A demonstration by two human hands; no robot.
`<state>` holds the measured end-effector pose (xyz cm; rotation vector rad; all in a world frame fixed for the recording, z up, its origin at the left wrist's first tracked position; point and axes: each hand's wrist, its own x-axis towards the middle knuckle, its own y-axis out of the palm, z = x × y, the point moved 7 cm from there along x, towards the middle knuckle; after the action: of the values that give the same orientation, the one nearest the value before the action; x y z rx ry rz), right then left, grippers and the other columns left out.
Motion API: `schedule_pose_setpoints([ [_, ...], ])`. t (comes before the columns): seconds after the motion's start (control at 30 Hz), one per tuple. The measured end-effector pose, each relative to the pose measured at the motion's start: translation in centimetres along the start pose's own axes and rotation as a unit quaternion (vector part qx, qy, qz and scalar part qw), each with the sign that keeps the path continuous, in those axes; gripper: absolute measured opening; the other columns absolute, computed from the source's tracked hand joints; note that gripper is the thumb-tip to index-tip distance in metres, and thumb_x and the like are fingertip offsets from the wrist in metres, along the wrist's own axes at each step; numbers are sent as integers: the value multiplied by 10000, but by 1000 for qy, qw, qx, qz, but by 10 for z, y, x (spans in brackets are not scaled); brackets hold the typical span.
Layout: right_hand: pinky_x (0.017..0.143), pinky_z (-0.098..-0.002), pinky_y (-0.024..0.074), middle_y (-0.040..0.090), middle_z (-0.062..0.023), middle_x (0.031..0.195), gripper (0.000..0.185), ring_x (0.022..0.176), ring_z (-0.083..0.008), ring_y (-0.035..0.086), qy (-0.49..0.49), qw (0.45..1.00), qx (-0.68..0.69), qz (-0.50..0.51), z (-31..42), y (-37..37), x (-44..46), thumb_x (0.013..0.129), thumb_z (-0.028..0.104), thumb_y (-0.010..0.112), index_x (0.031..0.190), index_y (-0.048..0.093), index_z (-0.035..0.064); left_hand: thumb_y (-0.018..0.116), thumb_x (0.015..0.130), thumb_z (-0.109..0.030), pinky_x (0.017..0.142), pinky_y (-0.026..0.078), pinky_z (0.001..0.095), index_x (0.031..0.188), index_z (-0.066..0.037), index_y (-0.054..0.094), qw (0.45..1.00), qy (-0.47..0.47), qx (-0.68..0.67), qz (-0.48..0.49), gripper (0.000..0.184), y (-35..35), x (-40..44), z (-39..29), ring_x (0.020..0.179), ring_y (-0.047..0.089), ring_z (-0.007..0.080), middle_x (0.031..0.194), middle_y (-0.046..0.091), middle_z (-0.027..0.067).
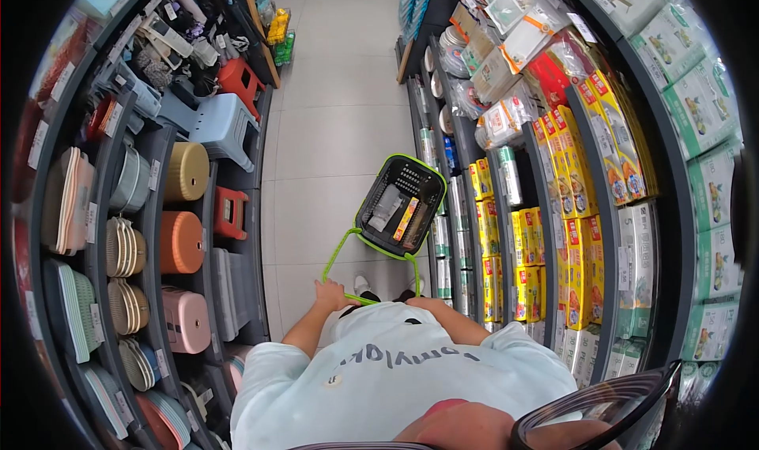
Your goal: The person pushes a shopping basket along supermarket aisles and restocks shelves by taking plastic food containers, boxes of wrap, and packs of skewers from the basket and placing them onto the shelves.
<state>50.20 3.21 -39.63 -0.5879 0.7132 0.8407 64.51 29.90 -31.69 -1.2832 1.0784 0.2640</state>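
Observation:
A black shopping basket [364, 210] with a bright green rim stands on the floor in front of my feet, turned at an angle. Inside it lie a clear plastic-wrapped item [386, 207] and a narrow yellow and orange box [406, 219]. Its long green handle [338, 250] reaches back toward my waist. My left hand [334, 295] is closed around the handle near its left corner. Close to the handle's right corner is my right hand [427, 303], by my waist; its fingers are mostly hidden by my shirt, so its grip does not show.
Shelves line both sides of the tiled aisle [316, 134]. On the left are round storage stools [181, 237], a light blue plastic stool [224, 128] and bins. Yellow boxes [581, 272] and packaged bags [506, 118] fill the right shelves, close to the basket.

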Motion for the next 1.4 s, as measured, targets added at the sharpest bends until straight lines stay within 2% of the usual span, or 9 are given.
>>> schedule_pose_setpoints([
  [0.17,944,-361,470,668,-149,1164,389,1117,-255,620,-8,999,-46,28,31,-37,-9,931,340,478,1159,680,98,411,672,-935,1062,261,671,1300,-132,593,1000,-11,-5,-13,1035,-4,17,10,1357,414,272,1365,555,117],
  [0.47,872,-333,499,719,-20,1024,305,933,-125,648,3,881,437,-181,40,-135,-59,915,373,607,1013,745,120,488,665,-899,1021,333,657,1219,-121,624,997,-51,-1,-56,965,-62,75,15,1322,441,275,1307,583,106],
  [0.6,847,-323,496,715,-21,1006,311,903,-132,640,95,844,523,-75,-39,-144,-5,911,379,586,1006,741,126,557,629,-883,1019,351,647,1189,-109,647,997,-57,-42,-35,959,-104,93,-3,1339,422,277,1293,595,104],
  [0.67,864,-309,477,703,-32,1033,332,916,-138,625,-15,911,404,-82,-82,-152,32,917,376,539,1030,729,128,572,619,-880,1015,360,644,1169,-105,656,996,-63,-53,-24,954,-120,105,-15,1332,427,278,1280,603,103],
  [0.8,917,-320,454,689,-56,1124,381,1014,-169,616,-55,933,347,-73,-89,-195,28,916,368,506,1119,699,110,579,617,-878,984,380,663,1105,-114,679,996,-71,-50,-36,912,-141,126,-36,1277,475,288,1226,627,99],
  [0.87,966,-339,432,658,-88,1223,436,1110,-204,592,-111,987,110,27,-94,-201,55,918,369,495,1201,658,79,585,615,-878,988,373,668,1102,-108,680,996,-78,-48,-25,916,-152,131,-45,1278,474,292,1226,627,100],
  [0.97,997,-376,423,630,-137,1286,474,1181,-260,575,-4,996,86,35,-31,-253,-25,921,376,480,1240,634,61,604,610,-871,994,368,669,1113,-109,682,995,-84,-55,-4,917,-158,146,-57,1282,470,298,1236,623,102],
  [1.1,1010,-394,419,607,-178,1310,480,1203,-299,568,6,1000,14,20,-28,-278,-37,922,381,470,1236,633,57,618,619,-858,1033,348,655,1216,-135,646,991,-94,-90,30,938,-167,157,-62,1352,402,286,1328,574,104],
  [1.4,987,-396,443,623,-163,1288,444,1180,-306,592,-21,999,-11,40,-62,-280,40,926,376,466,1217,651,96,645,614,-835,1037,345,652,1190,-131,667,991,-92,-91,29,909,-181,180,-23,1364,386,291,1322,572,109],
])
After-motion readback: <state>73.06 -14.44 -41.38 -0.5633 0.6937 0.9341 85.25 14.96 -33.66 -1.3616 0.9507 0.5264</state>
